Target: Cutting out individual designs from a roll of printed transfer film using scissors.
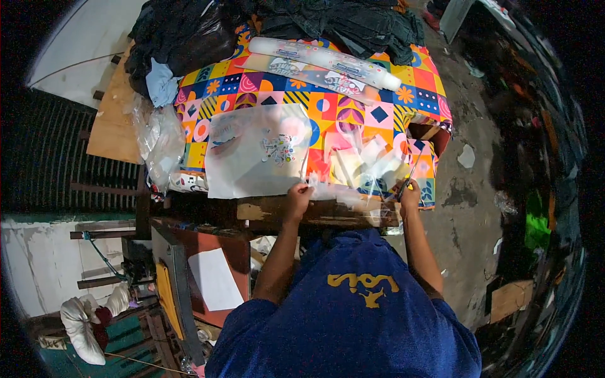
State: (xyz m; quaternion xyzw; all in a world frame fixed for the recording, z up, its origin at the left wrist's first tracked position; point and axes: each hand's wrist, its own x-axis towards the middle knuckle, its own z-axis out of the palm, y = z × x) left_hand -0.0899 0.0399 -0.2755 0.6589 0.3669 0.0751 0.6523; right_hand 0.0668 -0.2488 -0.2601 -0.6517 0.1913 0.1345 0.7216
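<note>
Trimming of clear film [343,191] seems in hand. Film is pinched in closed fingertips by the left hand [299,199], at worktop [351,118] near edge; scissors [413,166] are gripped by the curled right hand [409,196], near right corner. Blade opening can't be told. Next: film tensioned, blades brought across.

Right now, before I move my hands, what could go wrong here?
The scissors in your right hand might snag the patterned cloth, since their blades point out over it. The clear film at your left hand could slide off, lying along the wooden front edge. The pale roll at the back might roll if bumped.
</note>
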